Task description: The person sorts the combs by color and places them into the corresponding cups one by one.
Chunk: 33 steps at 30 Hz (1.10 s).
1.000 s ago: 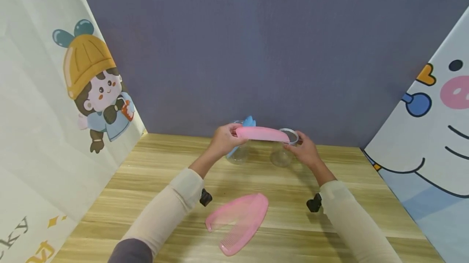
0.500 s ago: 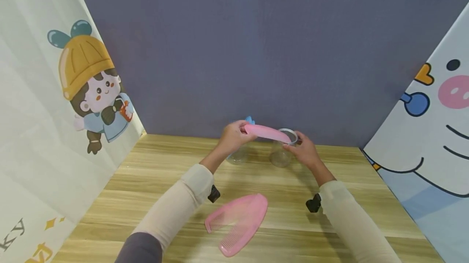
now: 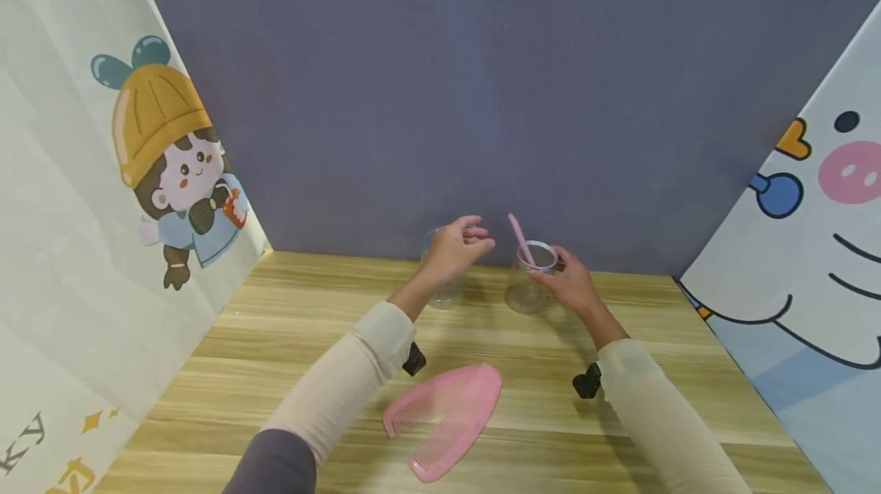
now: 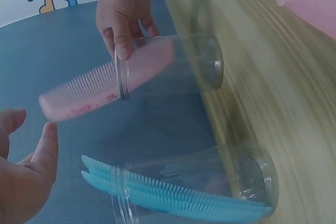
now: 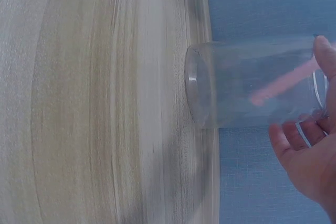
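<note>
A pink comb (image 3: 521, 238) stands tilted in a clear jar (image 3: 526, 298), its upper part sticking out past the silvery rim. My right hand (image 3: 573, 285) grips this jar near the rim, the thumb on one side and the fingers on the other. To the left, my left hand (image 3: 454, 251) hovers with loosely bent fingers and holds nothing; the left wrist view shows its fingertips just apart from the comb's end. Partly hidden behind that hand is a second clear jar (image 4: 184, 169), which contains light blue combs (image 4: 173, 198).
Two pink combs (image 3: 475, 414) lie in a V shape on the wooden table (image 3: 330, 303), nearer to me than the jars. A dark grey-blue panel (image 3: 385, 112) rises behind the jars. Printed cartoon panels (image 3: 62, 196) flank the table.
My left hand has moved right and let go of the pink comb, which has gone from lying level at the jar's rim to standing tilted inside. The right hand stays on the jar.
</note>
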Motion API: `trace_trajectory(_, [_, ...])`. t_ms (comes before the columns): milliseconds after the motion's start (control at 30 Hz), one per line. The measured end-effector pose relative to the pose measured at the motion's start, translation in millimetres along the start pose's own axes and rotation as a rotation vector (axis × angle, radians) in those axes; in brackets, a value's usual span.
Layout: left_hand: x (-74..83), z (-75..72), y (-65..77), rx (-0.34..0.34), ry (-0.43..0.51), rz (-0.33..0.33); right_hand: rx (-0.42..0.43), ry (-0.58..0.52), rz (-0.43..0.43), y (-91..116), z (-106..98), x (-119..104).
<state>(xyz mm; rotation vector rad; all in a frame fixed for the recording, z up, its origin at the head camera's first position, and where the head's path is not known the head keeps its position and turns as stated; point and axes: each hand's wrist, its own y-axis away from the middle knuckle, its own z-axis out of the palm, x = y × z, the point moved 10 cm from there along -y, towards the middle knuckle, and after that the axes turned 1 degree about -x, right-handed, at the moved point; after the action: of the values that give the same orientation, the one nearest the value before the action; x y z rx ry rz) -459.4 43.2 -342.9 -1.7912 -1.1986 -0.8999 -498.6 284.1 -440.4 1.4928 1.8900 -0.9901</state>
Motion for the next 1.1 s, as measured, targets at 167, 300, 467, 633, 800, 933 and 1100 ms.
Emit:
trace_trajectory(167, [-3.0,1.4,2.6,-0.031,-0.026,0.008,0.006,-0.007,0.014,1,0,1])
trace_trajectory(300, [-8.3,3.6,7.6,-0.066,-0.054,-0.002,0.019,0.0,0.024,1,-1,2])
trace_trajectory(467, [-16.2,5.5,16.0,-0.092,-0.086,-0.003,0.033,0.022,0.012,1,-1,1])
trace_trajectory(633, [-26.4,7.7,25.1,-0.123,-0.092,0.002,0.028,0.021,0.017,1,-1,2])
trace_trajectory(800, [-37.2,7.9,34.1,-0.157,-0.069,0.007,0.021,0.017,0.024,1,-3,1])
trace_trajectory(933, [-44.6,6.5,41.5,-0.178,-0.066,-0.002,0.019,0.008,0.02,1,-4,0])
trace_trajectory(1100, [-55.5,7.4,53.4,-0.212,-0.106,-0.037,0.014,0.011,0.028,2,-3,2])
